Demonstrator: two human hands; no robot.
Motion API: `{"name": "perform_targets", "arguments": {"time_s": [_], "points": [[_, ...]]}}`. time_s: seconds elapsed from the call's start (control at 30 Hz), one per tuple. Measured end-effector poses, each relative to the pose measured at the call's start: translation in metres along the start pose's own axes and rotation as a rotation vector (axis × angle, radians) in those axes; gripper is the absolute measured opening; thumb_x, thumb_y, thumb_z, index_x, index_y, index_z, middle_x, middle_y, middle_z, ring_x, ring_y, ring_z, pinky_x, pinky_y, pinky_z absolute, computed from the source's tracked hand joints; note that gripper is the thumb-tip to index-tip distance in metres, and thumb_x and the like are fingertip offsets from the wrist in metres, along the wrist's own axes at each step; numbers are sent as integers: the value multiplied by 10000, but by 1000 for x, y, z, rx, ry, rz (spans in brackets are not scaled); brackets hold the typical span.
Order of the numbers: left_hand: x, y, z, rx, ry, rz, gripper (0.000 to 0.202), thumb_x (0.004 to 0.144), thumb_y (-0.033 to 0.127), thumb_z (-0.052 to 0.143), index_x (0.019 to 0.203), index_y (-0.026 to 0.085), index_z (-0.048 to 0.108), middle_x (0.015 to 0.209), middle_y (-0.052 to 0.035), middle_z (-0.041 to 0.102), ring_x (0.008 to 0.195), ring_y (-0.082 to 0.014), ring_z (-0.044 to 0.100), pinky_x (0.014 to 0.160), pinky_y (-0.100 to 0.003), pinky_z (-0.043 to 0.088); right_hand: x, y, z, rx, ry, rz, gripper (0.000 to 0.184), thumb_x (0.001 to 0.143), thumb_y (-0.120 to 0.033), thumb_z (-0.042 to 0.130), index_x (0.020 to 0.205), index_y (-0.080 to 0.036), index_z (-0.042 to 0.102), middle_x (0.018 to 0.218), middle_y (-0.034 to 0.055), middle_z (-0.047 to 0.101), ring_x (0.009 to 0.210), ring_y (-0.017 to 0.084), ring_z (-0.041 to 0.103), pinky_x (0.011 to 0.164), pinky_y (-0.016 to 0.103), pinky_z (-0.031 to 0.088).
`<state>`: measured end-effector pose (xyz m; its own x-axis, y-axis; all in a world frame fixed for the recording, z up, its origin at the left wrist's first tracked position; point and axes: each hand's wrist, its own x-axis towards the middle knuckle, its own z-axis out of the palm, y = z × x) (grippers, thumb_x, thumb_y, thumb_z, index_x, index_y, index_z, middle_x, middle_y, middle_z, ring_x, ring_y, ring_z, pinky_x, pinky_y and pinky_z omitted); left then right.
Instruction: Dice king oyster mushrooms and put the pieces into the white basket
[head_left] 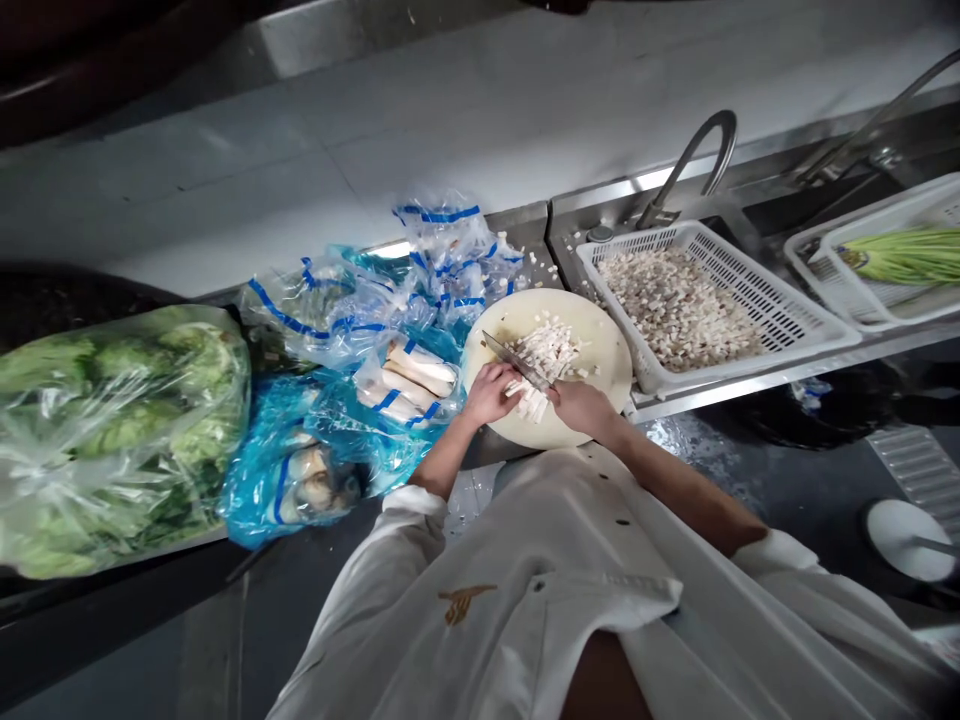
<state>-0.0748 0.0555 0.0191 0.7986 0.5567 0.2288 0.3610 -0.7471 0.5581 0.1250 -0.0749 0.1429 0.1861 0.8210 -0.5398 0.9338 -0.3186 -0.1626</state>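
A round cream cutting board lies in front of me with a heap of diced white mushroom on it. My right hand is closed round the handle of a knife, whose blade points up and to the left across the board. Just left of the blade, my left hand has its fingers curled over cut mushroom strips, pressing them to the board. Left of the board, whole king oyster mushrooms sit in a clear plastic pack with blue stripes.
A white basket of diced mushroom stands right of the board, below a faucet. Further right are long green vegetables in another basket. Crumpled bags and bagged leafy greens lie on the left. A wall rises behind.
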Motion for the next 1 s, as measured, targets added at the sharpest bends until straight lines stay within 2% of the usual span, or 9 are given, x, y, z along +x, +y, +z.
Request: {"name": "perform_targets", "arguments": {"time_s": [0.1, 0.27, 0.47, 0.63, 0.73, 0.83, 0.9, 1.0], "points": [[-4, -1, -1, -5, 16, 13, 305, 1010, 451, 638, 1227, 243, 688, 1333, -108, 634, 1310, -296, 542, 1164, -521, 467, -8, 1, 5, 17, 37, 3, 499, 1143, -447, 281, 1309, -168, 660, 1214, 186, 756, 1129, 295, 729, 970, 366, 514], [-10, 2, 1, 6, 48, 28, 280, 1005, 428, 639, 1191, 226, 693, 1291, -111, 642, 1295, -289, 549, 1165, -509, 477, -2, -8, 14, 93, -53, 19, 471, 1147, -394, 297, 1309, -141, 659, 1276, 195, 740, 1178, 286, 712, 978, 349, 509], [-23, 7, -2, -1, 41, -48, 277, 1037, 433, 603, 1218, 244, 692, 1341, -112, 617, 1334, -282, 532, 1187, -511, 464, -17, -7, 14, 61, 53, 3, 501, 1141, -460, 283, 1313, -172, 656, 1223, 196, 755, 1142, 295, 727, 972, 354, 508], [-28, 9, 3, 21, 19, -51, 236, 1034, 376, 592, 1193, 245, 707, 1300, -105, 624, 1340, -280, 514, 1207, -512, 440, -11, -17, 24, 71, -38, 32, 487, 1143, -410, 289, 1334, -150, 654, 1215, 190, 765, 1126, 292, 739, 950, 349, 517], [-30, 8, -2, 27, -4, -28, 251, 1028, 401, 612, 1200, 249, 714, 1326, -96, 633, 1344, -286, 496, 1208, -515, 438, -7, -22, 16, 65, 14, -12, 494, 1143, -418, 292, 1282, -149, 682, 1225, 195, 761, 1163, 294, 722, 956, 335, 511], [-34, 7, -5, 27, 3, -40, 263, 1038, 422, 595, 1195, 253, 722, 1332, -95, 640, 1349, -294, 493, 1215, -538, 428, -18, -21, 15, 49, 73, -25, 496, 1142, -442, 286, 1285, -167, 674, 1179, 190, 768, 1121, 299, 732, 947, 348, 510], [-35, 5, -2, 11, 12, -50, 263, 1051, 408, 566, 1190, 244, 718, 1307, -106, 640, 1326, -284, 523, 1207, -538, 435, -23, -21, 21, 48, 40, -11, 490, 1142, -442, 288, 1301, -168, 662, 1163, 183, 772, 1077, 294, 745, 932, 351, 514], [-34, 5, 2, -7, 36, -59, 265, 1067, 395, 536, 1174, 221, 705, 1271, -116, 637, 1295, -267, 559, 1195, -517, 450, -15, -25, 29, 60, -46, 18, 481, 1146, -417, 291, 1303, -150, 658, 1191, 181, 771, 1092, 284, 743, 928, 337, 511]]}}
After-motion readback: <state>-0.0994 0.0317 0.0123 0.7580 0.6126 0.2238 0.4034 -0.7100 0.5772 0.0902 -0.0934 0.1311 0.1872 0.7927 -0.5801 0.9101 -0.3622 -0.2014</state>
